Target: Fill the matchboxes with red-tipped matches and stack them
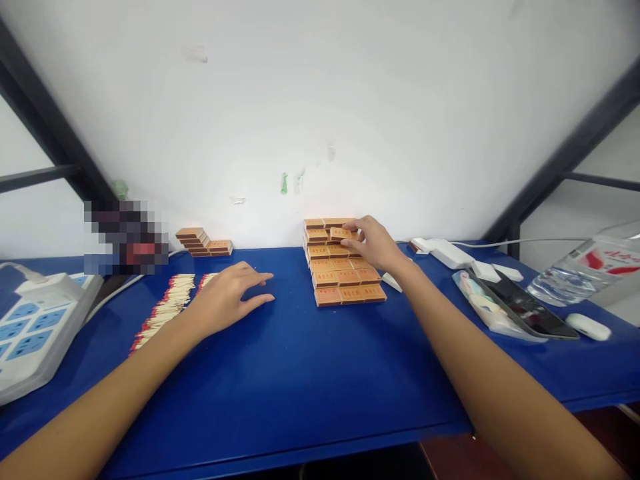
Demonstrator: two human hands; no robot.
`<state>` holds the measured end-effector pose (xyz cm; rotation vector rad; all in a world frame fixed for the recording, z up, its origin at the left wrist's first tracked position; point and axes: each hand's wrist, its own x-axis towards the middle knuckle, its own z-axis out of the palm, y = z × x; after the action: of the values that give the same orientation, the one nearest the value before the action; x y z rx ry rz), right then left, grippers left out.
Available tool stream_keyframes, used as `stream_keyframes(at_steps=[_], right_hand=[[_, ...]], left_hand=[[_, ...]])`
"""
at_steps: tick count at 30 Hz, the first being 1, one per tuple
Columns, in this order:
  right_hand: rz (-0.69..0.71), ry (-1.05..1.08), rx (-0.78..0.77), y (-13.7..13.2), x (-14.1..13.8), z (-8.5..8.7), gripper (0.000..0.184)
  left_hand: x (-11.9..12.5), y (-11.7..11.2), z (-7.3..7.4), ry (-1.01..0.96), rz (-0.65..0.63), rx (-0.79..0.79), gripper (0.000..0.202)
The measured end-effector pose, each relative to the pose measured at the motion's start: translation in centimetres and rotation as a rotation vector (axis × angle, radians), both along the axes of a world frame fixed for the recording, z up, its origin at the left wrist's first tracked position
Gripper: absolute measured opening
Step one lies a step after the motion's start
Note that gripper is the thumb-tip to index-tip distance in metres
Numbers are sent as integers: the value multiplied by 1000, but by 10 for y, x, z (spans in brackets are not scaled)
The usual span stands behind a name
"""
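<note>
Far left of the box stack point(345, 273), a blurry square patch point(125, 237) hides something. The picture's edge cuts off the power strip point(35, 327) there. The right hand point(375, 243) covers part of the top box point(339, 233).

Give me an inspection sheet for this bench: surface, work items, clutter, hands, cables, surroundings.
Surface: blue table.
Work items: matchbox stack; smaller matchbox pile at back left; loose matchsticks.
Clutter: phone, water bottle, power strip.
Hands: left hand flat, open, beside the matchsticks; right hand pinching a matchbox atop the stack.
Cables: white cable along the wall at right.
Surroundings: white wall, black frame struts.
</note>
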<state>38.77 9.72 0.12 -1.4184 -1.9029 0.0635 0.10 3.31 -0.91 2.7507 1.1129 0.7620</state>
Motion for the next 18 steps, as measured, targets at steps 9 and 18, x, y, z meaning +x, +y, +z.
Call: stream_keyframes(at_steps=[9,18], right_hand=[[-106,-24,31,3,-17,-17,24],[-120,-4,89,6,-25,-22,16]], left_hand=[[31,6,13,-66,166,-110,42],[113,78,37,91,326,-97,48]])
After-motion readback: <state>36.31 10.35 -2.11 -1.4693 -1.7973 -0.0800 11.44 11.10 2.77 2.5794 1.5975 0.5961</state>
